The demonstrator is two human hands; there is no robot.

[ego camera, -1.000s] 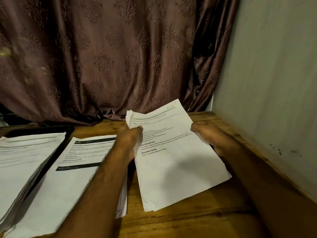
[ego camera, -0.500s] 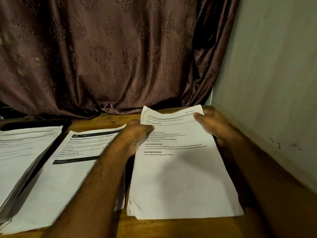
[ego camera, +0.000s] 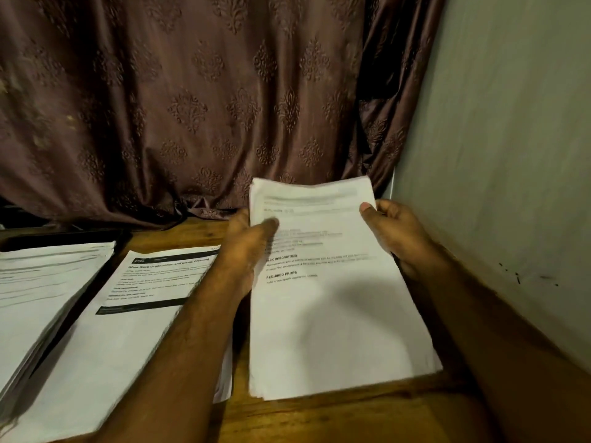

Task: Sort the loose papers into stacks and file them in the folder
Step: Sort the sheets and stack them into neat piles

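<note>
Curtain (ego camera: 192, 100) hangs beyond both hands, grey wall (ego camera: 511, 139) off to right of right hand. Wooden table (ego camera: 319, 420) under everything. Middle stack (ego camera: 128, 330) lies flat just left of left forearm, long axis running away from person. Left stack (ego camera: 38, 292) further left, same way. Held stack (ego camera: 335, 298) between hands, long axis away from person, header end far, raised; near end looks down on table. Left hand (ego camera: 246, 247) pinches its left edge, thumb on top. Right hand (ego camera: 393, 231) grips right edge, thumb on top.
</note>
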